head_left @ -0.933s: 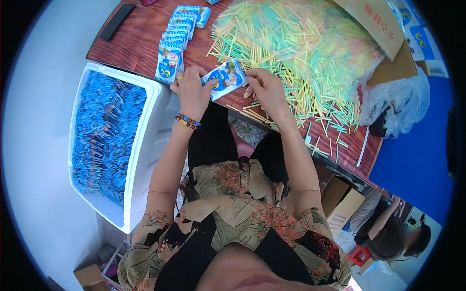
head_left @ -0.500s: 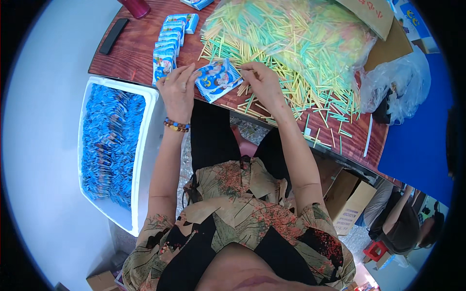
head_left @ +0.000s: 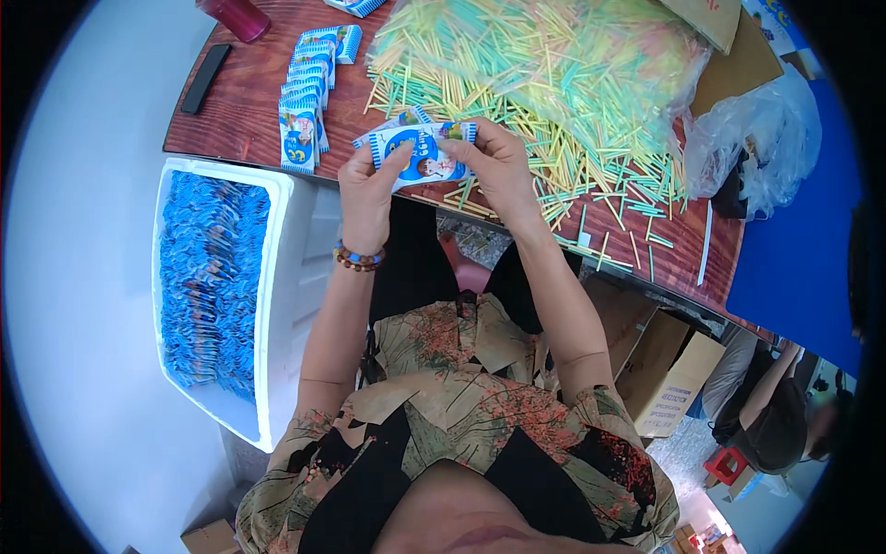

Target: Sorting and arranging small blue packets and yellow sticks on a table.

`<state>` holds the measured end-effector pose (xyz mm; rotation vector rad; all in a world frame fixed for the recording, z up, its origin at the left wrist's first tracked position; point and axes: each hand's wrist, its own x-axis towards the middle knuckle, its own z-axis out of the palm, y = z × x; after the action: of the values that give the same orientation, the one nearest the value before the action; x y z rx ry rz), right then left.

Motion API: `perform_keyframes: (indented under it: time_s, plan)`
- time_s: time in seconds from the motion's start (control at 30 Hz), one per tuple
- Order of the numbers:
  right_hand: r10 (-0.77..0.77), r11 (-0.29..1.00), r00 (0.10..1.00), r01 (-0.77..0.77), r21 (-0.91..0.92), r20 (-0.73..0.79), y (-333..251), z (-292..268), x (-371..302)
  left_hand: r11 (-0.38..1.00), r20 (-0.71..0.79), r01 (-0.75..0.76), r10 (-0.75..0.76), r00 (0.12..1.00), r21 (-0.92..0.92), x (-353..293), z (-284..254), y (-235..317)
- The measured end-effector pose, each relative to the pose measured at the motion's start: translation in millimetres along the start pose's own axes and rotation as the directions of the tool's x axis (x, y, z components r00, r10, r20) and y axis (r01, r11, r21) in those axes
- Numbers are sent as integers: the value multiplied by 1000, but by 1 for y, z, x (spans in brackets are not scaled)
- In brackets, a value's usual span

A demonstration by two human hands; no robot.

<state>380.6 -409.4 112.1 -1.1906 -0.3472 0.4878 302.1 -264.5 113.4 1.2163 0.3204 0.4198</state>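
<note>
At the near edge of the table, a blue-and-white printed packet (head_left: 423,155) is held up between both hands. My left hand (head_left: 367,189) pinches its left end, thumb lying across the front. On the opposite end, my right hand (head_left: 496,171) grips it, the thumb also on the printed face. Part of another packet (head_left: 406,118) shows behind the held one; whether it is held too, I cannot tell. Farther left, an overlapping row of similar packets (head_left: 300,137) lies on the table. Thin yellow, green and orange sticks (head_left: 591,175) are heaped just beyond my right hand.
A clear plastic bag (head_left: 554,55) of sticks covers the back. Left of me stands a white foam box (head_left: 265,323) packed with blue packets. A black bar-shaped object (head_left: 206,79) and a red cup (head_left: 242,18) lie far left; a crumpled bag (head_left: 766,148) sits right. Another person (head_left: 766,415) is at lower right.
A packet that lay at the table edge with my hands on either side has given way to one held up in both hands. My left hand has moved right, off the packet row.
</note>
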Motion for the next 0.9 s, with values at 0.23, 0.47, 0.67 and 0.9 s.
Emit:
perform_keyframes:
  time_s: [0.23, 0.47, 0.67, 0.9]
  plan:
    - [-5, 997, 999, 3, -75, -33, 18, -14, -7, 991, -39, 12, -18, 999, -132, -9, 3, -12]
    - [5, 991, 999, -11, -134, -48, 15, -16, -18, 973, -134, 38, -71, 988, -229, -17, 5, -22]
    - [-213, 977, 975, 214, 4, -60, -9, -22, -23, 958, -174, 32, -85, 981, -284, -17, 3, -20]
    - [-290, 820, 927, 369, -439, 238, -11, -22, -31, 946, -113, 109, -150, 982, -306, -18, 15, -19]
